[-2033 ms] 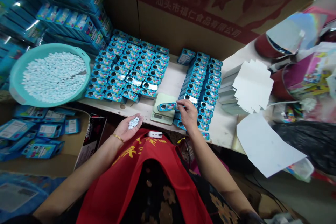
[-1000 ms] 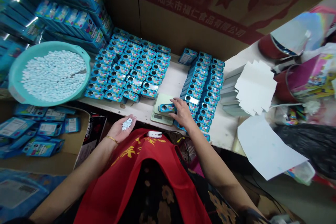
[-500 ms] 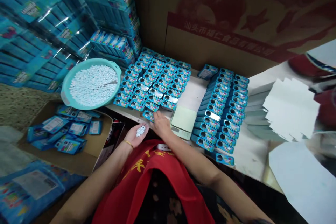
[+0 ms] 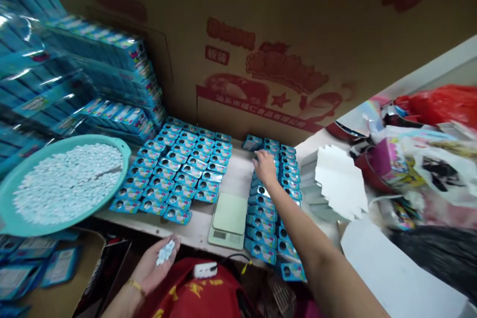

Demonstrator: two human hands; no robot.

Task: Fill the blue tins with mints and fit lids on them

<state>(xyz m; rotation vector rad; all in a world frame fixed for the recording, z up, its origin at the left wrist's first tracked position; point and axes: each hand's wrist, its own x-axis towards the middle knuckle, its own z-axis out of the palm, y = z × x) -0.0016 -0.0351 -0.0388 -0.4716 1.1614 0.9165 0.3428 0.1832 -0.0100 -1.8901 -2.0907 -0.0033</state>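
Note:
My left hand (image 4: 155, 262) is cupped palm up below the front edge of the table, holding a small heap of pale blue candies (image 4: 165, 252). Stretched forward, my right hand (image 4: 266, 166) is over the far part of the right-hand rows of blue flip-top boxes (image 4: 261, 223). Its thumb and fingers are apart at the box tops; their contact with a box is partly hidden. A larger block of the same boxes (image 4: 184, 179) stands to the left. Between the two groups sits a pale green digital scale (image 4: 229, 213).
A turquoise basin (image 4: 124, 151) of pale candies with a scoop stands at the left, above a carton (image 4: 89, 263) of loose boxes. Wrapped packs (image 4: 112, 74) are stacked behind. A big cardboard carton (image 4: 179, 59) walls the back. White folded card (image 4: 341, 179) and bags stand right.
My right hand has left the front box of the left block and reached forward to the right-hand rows. My left hand still cups the candies. The view has turned rightward and upward.

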